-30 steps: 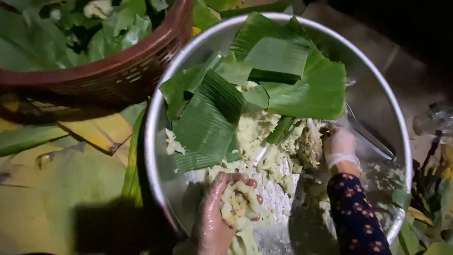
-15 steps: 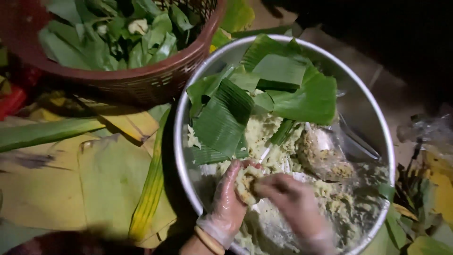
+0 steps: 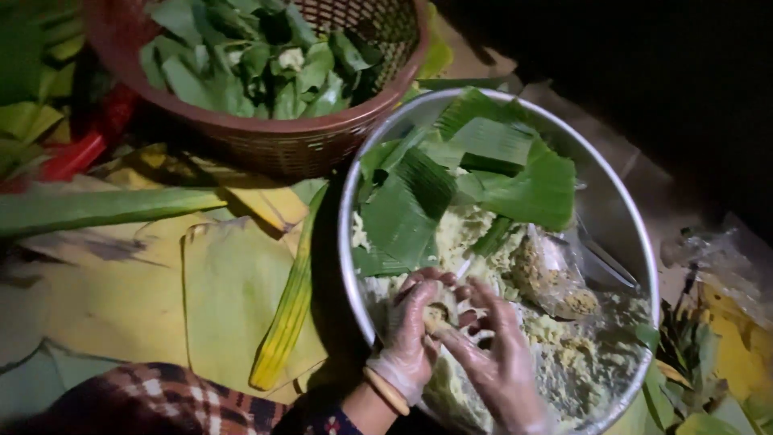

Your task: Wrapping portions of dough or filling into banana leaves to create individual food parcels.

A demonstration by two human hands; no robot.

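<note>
Both gloved hands, left hand (image 3: 411, 334) and right hand (image 3: 495, 358), close together around a lump of yellowish filling (image 3: 436, 316) over the metal basin (image 3: 636, 225), beside banana leaves (image 3: 451, 181).

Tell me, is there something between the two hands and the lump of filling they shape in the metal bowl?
Nothing visible does. The left hand cups the pale lump of filling and the right hand presses on it from the side, over the metal bowl. Both hands wear thin clear gloves. The banana leaf pieces lie farther back.
</note>
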